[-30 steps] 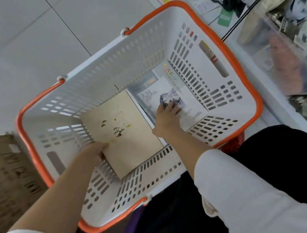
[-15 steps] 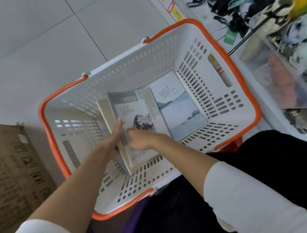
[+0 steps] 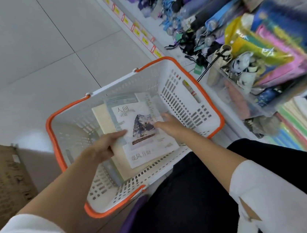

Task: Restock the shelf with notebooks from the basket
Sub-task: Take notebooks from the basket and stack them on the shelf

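Right hand [image 3: 169, 124] has slid off the stack's near-left part to the right edge of the top notebook [image 3: 145, 136]; its fingers are straight, just touching the cover. I see the left hand [image 3: 102, 149] gripping the notebook stack's left edge, thumb on top, fingers curled under. A beige notebook [image 3: 101, 118] pokes out below. All of it sits inside the white basket [image 3: 126, 85]. The shelf [image 3: 150, 26] with umbrellas [image 3: 204, 14] is on the right, and a cardboard box [image 3: 2, 172] is on the left.
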Motion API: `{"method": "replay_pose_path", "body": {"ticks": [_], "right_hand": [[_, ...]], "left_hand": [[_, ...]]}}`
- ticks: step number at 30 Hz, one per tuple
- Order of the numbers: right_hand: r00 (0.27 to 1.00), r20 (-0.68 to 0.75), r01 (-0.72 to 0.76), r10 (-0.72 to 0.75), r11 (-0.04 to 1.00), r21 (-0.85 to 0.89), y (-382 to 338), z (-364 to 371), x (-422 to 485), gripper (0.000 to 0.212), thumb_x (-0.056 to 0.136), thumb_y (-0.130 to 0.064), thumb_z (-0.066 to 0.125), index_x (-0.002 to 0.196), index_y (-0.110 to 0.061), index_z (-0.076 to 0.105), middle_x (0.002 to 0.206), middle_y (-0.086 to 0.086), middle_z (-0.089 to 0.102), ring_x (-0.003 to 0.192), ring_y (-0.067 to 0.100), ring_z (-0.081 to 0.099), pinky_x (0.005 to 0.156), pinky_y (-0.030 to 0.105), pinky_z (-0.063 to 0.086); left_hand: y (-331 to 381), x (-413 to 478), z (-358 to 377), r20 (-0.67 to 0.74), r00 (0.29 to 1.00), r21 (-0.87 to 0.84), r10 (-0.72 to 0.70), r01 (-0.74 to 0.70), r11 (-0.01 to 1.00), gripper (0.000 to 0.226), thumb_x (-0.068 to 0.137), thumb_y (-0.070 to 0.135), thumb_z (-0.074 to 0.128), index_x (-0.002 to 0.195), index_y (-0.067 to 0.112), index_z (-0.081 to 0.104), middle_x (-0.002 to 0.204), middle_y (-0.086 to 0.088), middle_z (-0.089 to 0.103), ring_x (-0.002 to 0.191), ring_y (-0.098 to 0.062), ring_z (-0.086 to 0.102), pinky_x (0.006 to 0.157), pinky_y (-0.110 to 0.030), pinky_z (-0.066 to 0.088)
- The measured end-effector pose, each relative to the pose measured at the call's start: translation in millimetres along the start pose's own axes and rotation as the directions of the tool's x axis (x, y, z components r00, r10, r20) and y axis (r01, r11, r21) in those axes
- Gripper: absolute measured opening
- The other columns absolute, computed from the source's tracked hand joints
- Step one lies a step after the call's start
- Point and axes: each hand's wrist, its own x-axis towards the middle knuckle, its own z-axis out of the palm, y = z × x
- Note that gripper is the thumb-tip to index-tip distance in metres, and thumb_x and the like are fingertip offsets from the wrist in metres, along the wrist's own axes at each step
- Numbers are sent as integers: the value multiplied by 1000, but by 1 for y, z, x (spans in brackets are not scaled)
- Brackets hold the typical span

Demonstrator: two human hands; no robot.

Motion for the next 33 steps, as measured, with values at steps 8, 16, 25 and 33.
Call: {"method": "replay_pose_path", "body": {"ticks": [8,16,25,33], "right_hand": [[1000,-2,-8,9,974,227,-25,-91,-70,72,84,-28,73,146,-20,37,146,6,46,129,28,49,109,48,39],[959,-250,185,-132,962,200,-35,-147,-156,52,87,-10,67,134,-22,47,118,-1,65,103,18,64,89,35,53],[835,-456,395,-308,912,107,-39,-208,-259,63,93,0,57,148,-17,34,142,1,49,127,22,51,100,34,47],[554,-730,604,-399,797,23,-53,-257,-350,56,92,-1,59,139,-28,47,133,-11,55,117,14,57,100,35,47]], "left_hand": [[43,-44,70,189,978,-49,85,-77,996,34,75,12,67,109,9,68,104,-13,73,89,-26,73,73,-41,60],[69,-87,177,286,933,61,219,-245,968,35,91,26,63,123,11,62,114,-13,70,98,-31,69,88,-48,54],[112,-150,275,350,841,181,414,-494,851,37,93,14,61,129,6,57,120,-15,66,106,-36,62,95,-50,49],[139,-215,362,539,731,156,418,-574,804,32,96,17,56,127,12,58,112,-13,70,93,-30,69,72,-41,57]]}}
